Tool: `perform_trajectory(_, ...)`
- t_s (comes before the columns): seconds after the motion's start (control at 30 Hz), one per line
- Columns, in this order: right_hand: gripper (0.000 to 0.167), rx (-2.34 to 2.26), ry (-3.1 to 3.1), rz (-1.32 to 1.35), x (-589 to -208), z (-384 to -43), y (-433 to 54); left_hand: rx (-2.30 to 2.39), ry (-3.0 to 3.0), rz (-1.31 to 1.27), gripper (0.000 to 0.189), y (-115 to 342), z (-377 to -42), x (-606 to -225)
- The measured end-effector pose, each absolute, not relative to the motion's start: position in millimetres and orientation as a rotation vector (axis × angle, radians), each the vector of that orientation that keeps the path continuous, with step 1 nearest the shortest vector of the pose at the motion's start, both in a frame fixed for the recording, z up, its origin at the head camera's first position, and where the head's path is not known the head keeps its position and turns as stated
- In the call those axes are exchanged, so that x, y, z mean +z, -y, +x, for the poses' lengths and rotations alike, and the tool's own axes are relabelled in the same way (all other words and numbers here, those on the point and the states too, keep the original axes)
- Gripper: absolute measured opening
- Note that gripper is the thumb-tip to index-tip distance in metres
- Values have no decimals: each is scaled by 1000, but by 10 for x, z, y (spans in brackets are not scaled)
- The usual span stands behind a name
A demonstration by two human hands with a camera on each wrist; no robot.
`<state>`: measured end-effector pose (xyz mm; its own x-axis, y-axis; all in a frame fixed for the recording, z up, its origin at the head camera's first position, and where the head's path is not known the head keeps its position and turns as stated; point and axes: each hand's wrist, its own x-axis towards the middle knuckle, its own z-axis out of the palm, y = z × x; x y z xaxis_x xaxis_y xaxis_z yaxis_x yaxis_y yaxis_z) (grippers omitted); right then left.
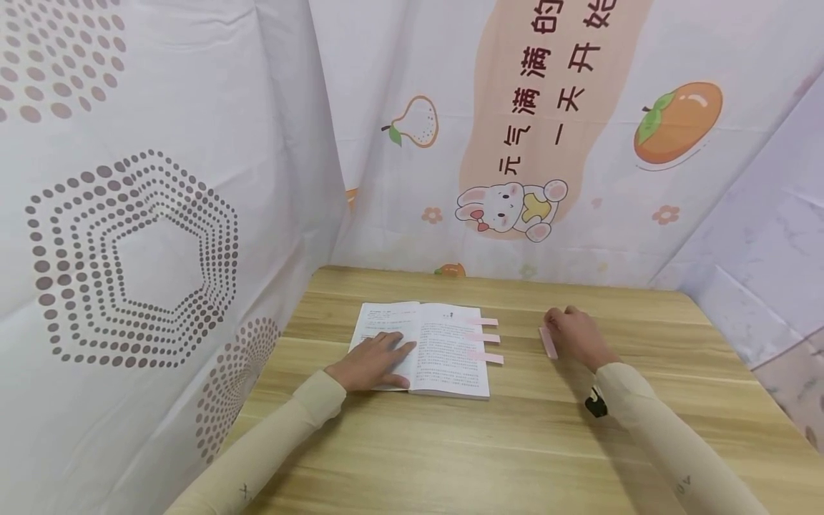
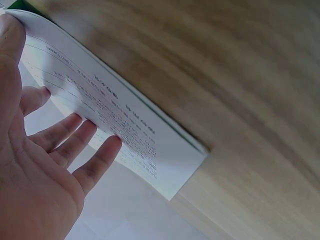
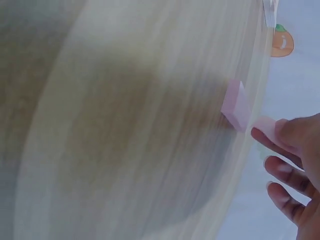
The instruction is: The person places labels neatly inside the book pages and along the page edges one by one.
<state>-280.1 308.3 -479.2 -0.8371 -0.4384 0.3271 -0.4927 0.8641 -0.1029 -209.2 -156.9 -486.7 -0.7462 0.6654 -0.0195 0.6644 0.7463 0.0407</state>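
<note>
An open book (image 1: 450,350) lies on the wooden table, with pink sticky strips (image 1: 484,338) jutting from its right page edge. My left hand (image 1: 376,363) rests on the left page, fingers spread; in the left wrist view its fingertips (image 2: 112,142) touch the printed page (image 2: 110,100). To the right of the book, a small pink sticky note pad (image 1: 548,342) sits on the table under my right hand (image 1: 576,335). In the right wrist view, the thumb and index finger pinch a pink sticky note (image 3: 266,128), right beside the pad (image 3: 237,106).
A black object (image 1: 596,403) shows under the right wrist. Printed white curtains (image 1: 412,214) hang behind the wooden table (image 1: 412,450) and along its left side. Bare wood lies between the book and the pad.
</note>
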Motion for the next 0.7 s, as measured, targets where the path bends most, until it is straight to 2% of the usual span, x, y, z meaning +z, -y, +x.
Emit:
perform_trajectory(0.33, 4, 259, 2588, 796, -4773, -2774, -2987, 42, -2913, 1115, 86, 1576, -2090, -4854)
perform_trajectory(0.7, 5, 258, 2580, 798, -4748, -2734, -2898, 26, -2914, 1098, 87, 1566, -2087, -4861)
